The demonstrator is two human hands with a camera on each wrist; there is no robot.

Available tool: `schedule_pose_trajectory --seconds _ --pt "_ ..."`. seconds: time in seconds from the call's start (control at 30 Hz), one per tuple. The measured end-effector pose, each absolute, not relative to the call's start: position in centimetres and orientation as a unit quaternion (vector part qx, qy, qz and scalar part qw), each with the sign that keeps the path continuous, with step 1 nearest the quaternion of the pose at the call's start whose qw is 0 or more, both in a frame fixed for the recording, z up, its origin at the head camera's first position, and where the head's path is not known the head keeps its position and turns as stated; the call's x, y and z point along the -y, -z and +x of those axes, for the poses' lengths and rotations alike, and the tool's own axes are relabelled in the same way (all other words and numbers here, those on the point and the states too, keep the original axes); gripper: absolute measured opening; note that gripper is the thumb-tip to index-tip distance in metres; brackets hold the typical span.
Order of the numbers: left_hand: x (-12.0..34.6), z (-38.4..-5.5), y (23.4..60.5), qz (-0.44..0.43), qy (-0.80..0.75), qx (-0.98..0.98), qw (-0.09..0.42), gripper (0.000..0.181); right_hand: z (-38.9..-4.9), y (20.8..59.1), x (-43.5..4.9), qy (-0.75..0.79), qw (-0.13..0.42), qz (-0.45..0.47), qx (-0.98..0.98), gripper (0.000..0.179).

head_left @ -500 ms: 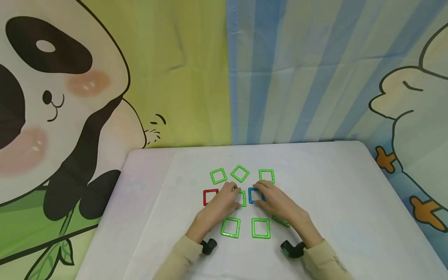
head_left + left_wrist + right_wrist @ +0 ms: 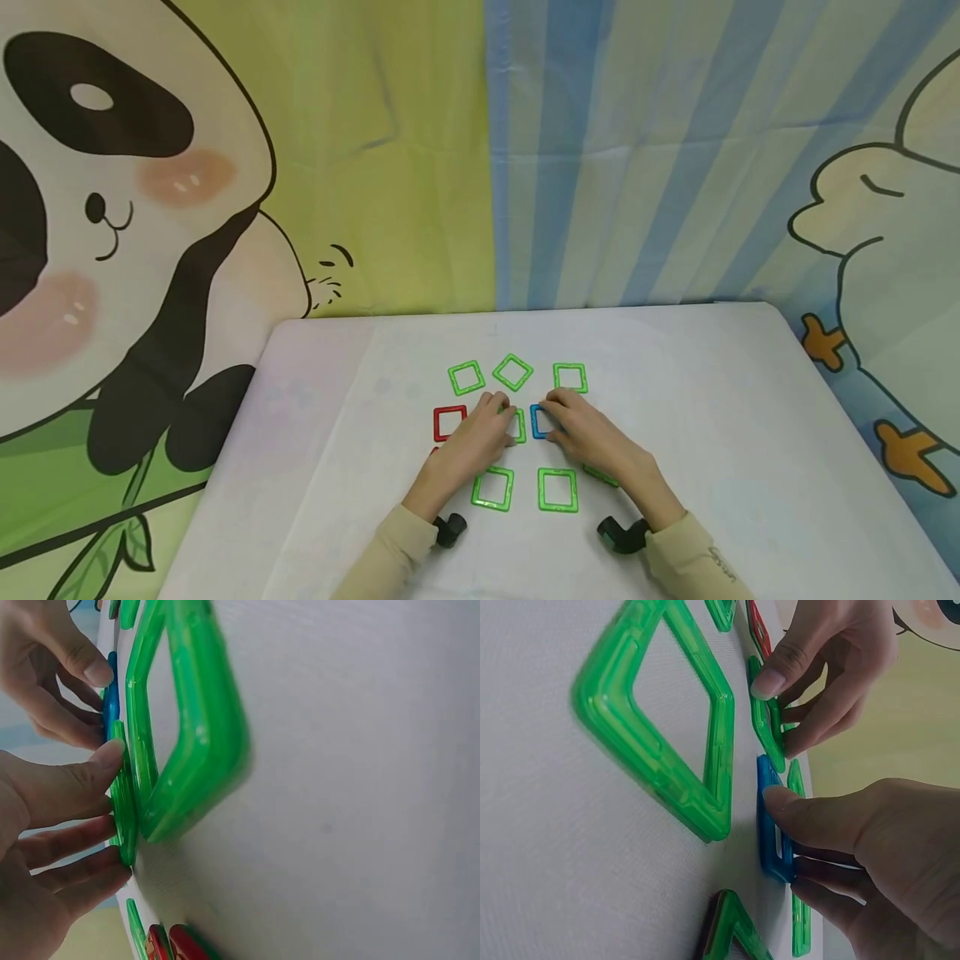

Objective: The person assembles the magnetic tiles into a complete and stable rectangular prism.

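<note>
My left hand pinches a green square magnetic tile between thumb and fingers, flat on the table. Just right of it, my right hand grips a blue square magnetic tile by its edges, the thumb on the near side. Only a narrow gap parts the two tiles in the head view. In the right wrist view, the blue tile lies close to the green one, corner near corner; whether they touch, I cannot tell. The hands partly cover both tiles.
Three green tiles lie behind the hands, one of them turned like a diamond. Nearer are two green squares, including one at centre, plus a green piece under the right forearm. A red square sits left on the white table.
Both hands keep their hold and have barely moved. The head view has shifted slightly, and a bit of another red piece now shows beside my left forearm.
</note>
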State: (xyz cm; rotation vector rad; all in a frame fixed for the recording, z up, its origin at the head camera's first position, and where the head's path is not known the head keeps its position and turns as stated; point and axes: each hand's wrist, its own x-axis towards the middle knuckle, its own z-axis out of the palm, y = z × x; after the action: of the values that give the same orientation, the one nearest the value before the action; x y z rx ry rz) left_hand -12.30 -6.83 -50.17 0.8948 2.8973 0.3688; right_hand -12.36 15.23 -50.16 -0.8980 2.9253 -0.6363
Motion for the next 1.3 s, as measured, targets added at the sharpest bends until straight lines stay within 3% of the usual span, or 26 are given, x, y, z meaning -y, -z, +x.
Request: schedule_pose_trajectory --seconds 0.7,1.13,1.3 --pt "6.9 -12.6 50.2 0.284 -0.132 -0.948 0.053 0.042 -12.2 50.3 -14.1 0.202 0.000 -0.299 -0.933 0.047" --pt "10.1 -12.2 49.9 0.271 -0.103 -0.957 -0.011 0.038 -12.0 50.3 -13.1 0.169 0.002 -0.299 -0.939 0.045" --pt "11.5 -12.1 49.4 0.245 -0.093 -0.965 0.004 0.036 -12.2 50.1 -13.3 0.168 0.002 -0.296 -0.940 0.045"
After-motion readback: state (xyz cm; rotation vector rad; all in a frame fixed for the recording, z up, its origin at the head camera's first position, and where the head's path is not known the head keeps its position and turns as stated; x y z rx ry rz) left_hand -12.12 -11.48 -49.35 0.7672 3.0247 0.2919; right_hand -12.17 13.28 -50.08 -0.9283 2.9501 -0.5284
